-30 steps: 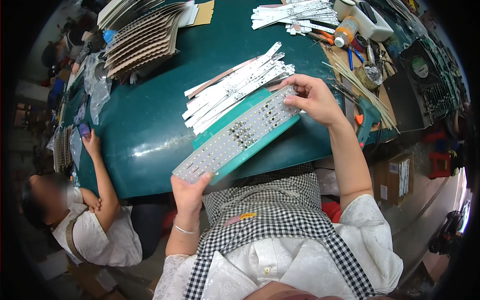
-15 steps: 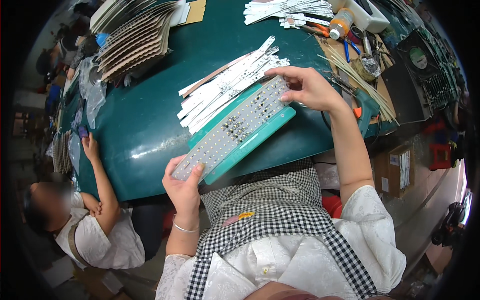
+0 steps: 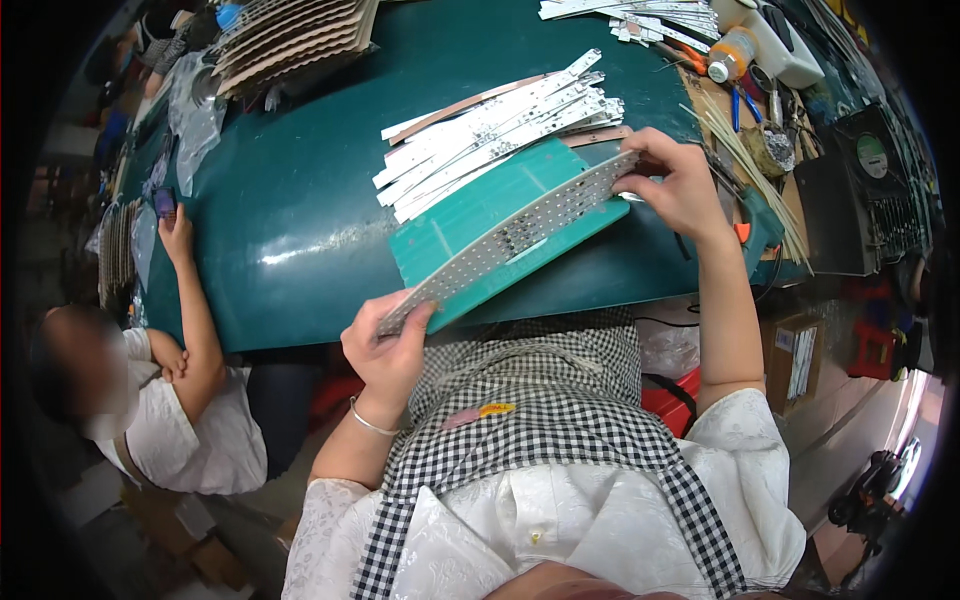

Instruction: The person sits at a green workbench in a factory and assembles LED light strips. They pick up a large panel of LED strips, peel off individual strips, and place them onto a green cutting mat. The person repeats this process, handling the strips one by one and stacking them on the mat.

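Note:
A long grey circuit board [image 3: 480,254], dotted with rows of small light chips, is held tilted on its edge between my two hands. My left hand [image 3: 388,340] pinches its near-left end, thumb against the dotted face. At the far-right end my right hand [image 3: 680,185] grips it between thumb and fingers. Beneath the board lies a flat green plate [image 3: 470,215], partly hidden by it. Just beyond, a loose pile of white circuit strips [image 3: 500,130] rests on the table, with some brown strips among them.
Stacked boards with cardboard layers [image 3: 290,45] stand at the far left of the green table [image 3: 290,190]. At the right are a bottle [image 3: 733,55], thin sticks [image 3: 750,170] and a glue gun [image 3: 762,230]. A seated person [image 3: 190,400] at the left holds a phone [image 3: 165,203].
The circuit board has been tipped from lying nearly face-up to standing more on edge, so more of the green plate shows. The whole view has shifted a little.

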Demonstrator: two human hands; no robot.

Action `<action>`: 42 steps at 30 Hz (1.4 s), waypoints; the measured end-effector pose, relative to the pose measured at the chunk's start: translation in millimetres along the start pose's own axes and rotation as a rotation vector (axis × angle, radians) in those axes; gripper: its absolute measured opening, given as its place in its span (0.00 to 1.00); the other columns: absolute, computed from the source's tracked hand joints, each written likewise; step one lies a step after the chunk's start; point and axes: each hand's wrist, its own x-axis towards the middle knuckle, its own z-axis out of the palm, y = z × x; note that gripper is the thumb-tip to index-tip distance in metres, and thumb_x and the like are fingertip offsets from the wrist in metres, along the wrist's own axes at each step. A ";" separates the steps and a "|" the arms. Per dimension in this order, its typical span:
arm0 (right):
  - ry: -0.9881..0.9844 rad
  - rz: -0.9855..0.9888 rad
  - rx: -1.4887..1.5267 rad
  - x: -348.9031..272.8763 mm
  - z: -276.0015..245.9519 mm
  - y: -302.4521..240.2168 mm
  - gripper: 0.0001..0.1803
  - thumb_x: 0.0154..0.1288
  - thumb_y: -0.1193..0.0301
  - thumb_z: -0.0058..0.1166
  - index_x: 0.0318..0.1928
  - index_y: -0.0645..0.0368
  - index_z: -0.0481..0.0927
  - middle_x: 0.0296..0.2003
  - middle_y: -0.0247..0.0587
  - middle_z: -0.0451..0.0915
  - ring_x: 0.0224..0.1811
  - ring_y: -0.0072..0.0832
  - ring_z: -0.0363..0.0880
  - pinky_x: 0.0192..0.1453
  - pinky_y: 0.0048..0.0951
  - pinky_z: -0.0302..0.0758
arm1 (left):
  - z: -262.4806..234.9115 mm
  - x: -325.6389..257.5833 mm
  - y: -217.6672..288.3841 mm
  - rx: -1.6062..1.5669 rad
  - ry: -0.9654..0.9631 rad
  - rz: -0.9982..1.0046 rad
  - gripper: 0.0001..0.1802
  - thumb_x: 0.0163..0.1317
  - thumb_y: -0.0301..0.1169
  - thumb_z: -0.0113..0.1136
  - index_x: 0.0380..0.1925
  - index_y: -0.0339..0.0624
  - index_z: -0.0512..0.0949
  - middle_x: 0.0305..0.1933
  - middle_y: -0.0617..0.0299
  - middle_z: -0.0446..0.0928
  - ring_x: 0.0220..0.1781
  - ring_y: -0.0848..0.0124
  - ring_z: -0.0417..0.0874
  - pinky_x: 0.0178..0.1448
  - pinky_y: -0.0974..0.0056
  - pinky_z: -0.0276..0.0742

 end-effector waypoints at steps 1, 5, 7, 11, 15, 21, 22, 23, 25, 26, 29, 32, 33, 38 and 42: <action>0.047 -0.085 0.006 -3.7 3.6 -3.7 0.18 0.50 0.87 0.61 0.44 0.65 0.76 0.38 0.39 0.83 0.38 0.27 0.85 0.42 0.25 0.81 | 2.5 -1.3 -1.1 0.038 0.008 0.095 0.11 0.54 0.18 0.66 0.37 0.34 0.77 0.35 0.52 0.84 0.36 0.67 0.86 0.41 0.68 0.81; 0.222 -0.190 -0.056 -11.2 14.7 10.8 0.15 0.47 0.88 0.59 0.38 0.64 0.78 0.33 0.41 0.83 0.37 0.28 0.85 0.40 0.26 0.81 | 10.3 -4.0 -7.1 0.077 0.033 0.325 0.13 0.54 0.15 0.64 0.39 0.36 0.75 0.36 0.49 0.84 0.39 0.59 0.87 0.45 0.60 0.84; 0.253 -0.278 -0.181 -13.6 17.3 14.4 0.15 0.46 0.88 0.59 0.37 0.63 0.79 0.33 0.41 0.84 0.36 0.30 0.85 0.39 0.26 0.81 | 12.5 -1.0 -8.5 0.091 -0.001 0.462 0.13 0.54 0.14 0.62 0.39 0.36 0.74 0.36 0.48 0.83 0.40 0.56 0.87 0.46 0.56 0.84; 0.332 -0.328 -0.181 -16.3 25.2 19.8 0.17 0.45 0.88 0.59 0.38 0.62 0.81 0.34 0.41 0.85 0.36 0.30 0.85 0.39 0.25 0.81 | 13.4 3.8 -15.2 0.055 -0.027 0.504 0.10 0.56 0.13 0.58 0.36 0.35 0.74 0.37 0.45 0.83 0.42 0.52 0.86 0.49 0.50 0.83; 0.317 0.087 0.150 -16.6 25.9 9.6 0.13 0.51 0.85 0.61 0.39 0.63 0.82 0.33 0.39 0.84 0.35 0.22 0.83 0.40 0.22 0.79 | 14.5 4.0 -9.6 -0.059 0.140 0.271 0.08 0.58 0.13 0.58 0.35 0.34 0.73 0.37 0.47 0.83 0.42 0.57 0.86 0.52 0.54 0.82; 0.258 0.134 0.369 1.1 8.6 8.5 0.06 0.56 0.82 0.61 0.36 0.66 0.84 0.29 0.36 0.83 0.29 0.19 0.78 0.36 0.20 0.76 | -27.2 32.9 -4.3 -0.584 0.430 -0.050 0.09 0.64 0.19 0.56 0.44 0.36 0.73 0.48 0.52 0.79 0.51 0.63 0.81 0.62 0.55 0.77; 0.284 0.132 0.388 13.1 8.9 8.4 0.06 0.55 0.82 0.61 0.36 0.66 0.84 0.29 0.36 0.83 0.29 0.19 0.78 0.36 0.20 0.75 | -30.9 35.6 -1.1 -0.595 0.461 -0.068 0.08 0.63 0.19 0.56 0.42 0.36 0.72 0.48 0.52 0.79 0.51 0.64 0.81 0.62 0.55 0.77; 0.321 0.136 0.409 24.7 7.6 10.9 0.06 0.55 0.82 0.61 0.35 0.66 0.84 0.29 0.36 0.83 0.29 0.19 0.78 0.36 0.20 0.75 | -33.2 39.2 2.6 -0.609 0.479 -0.091 0.07 0.63 0.19 0.56 0.41 0.36 0.71 0.47 0.52 0.79 0.50 0.64 0.81 0.62 0.54 0.77; 0.390 0.111 0.361 52.9 7.8 22.9 0.06 0.55 0.81 0.62 0.36 0.67 0.84 0.28 0.37 0.82 0.29 0.19 0.78 0.35 0.18 0.74 | -34.7 42.5 10.4 -0.623 0.503 -0.131 0.09 0.62 0.19 0.58 0.41 0.36 0.71 0.45 0.54 0.79 0.48 0.66 0.81 0.60 0.57 0.78; 0.384 0.115 0.365 64.7 7.6 23.9 0.06 0.55 0.80 0.63 0.35 0.66 0.84 0.29 0.36 0.83 0.30 0.20 0.79 0.35 0.18 0.74 | -33.5 41.7 11.4 -0.621 0.490 -0.161 0.10 0.61 0.18 0.59 0.41 0.36 0.71 0.45 0.55 0.78 0.48 0.67 0.81 0.58 0.58 0.78; 0.387 0.044 0.063 91.0 11.0 42.1 0.08 0.56 0.73 0.63 0.36 0.61 0.85 0.30 0.34 0.85 0.29 0.19 0.78 0.36 0.22 0.74 | -23.8 35.9 6.3 -0.613 0.434 -0.258 0.17 0.58 0.16 0.61 0.46 0.35 0.70 0.44 0.57 0.77 0.47 0.70 0.79 0.54 0.65 0.76; 0.526 -0.189 -0.369 93.0 9.7 36.7 0.10 0.57 0.70 0.63 0.39 0.60 0.85 0.33 0.35 0.85 0.32 0.18 0.78 0.37 0.22 0.74 | -13.0 31.6 3.3 -0.620 0.350 -0.380 0.21 0.56 0.17 0.62 0.49 0.34 0.69 0.46 0.57 0.76 0.49 0.69 0.78 0.56 0.65 0.74; 0.509 -0.048 -0.128 85.2 10.2 30.6 0.10 0.59 0.70 0.61 0.39 0.62 0.85 0.37 0.35 0.85 0.36 0.18 0.78 0.40 0.21 0.74 | -10.3 31.5 7.1 -0.639 0.295 -0.420 0.24 0.55 0.18 0.64 0.51 0.32 0.68 0.46 0.56 0.75 0.50 0.69 0.77 0.57 0.64 0.73; -0.005 0.157 0.496 22.2 -2.7 -10.6 0.18 0.59 0.80 0.57 0.52 0.64 0.79 0.42 0.37 0.83 0.40 0.20 0.78 0.46 0.24 0.77 | 3.3 14.7 5.7 -0.569 0.098 -0.550 0.29 0.54 0.20 0.66 0.55 0.33 0.65 0.54 0.48 0.73 0.54 0.66 0.76 0.61 0.62 0.71; -0.029 0.240 0.421 10.3 0.9 -8.4 0.28 0.49 0.88 0.58 0.55 0.66 0.76 0.47 0.40 0.81 0.45 0.20 0.78 0.50 0.21 0.76 | 3.2 13.5 9.5 -0.447 0.013 -0.555 0.26 0.55 0.20 0.64 0.53 0.33 0.65 0.56 0.42 0.73 0.56 0.64 0.76 0.62 0.60 0.71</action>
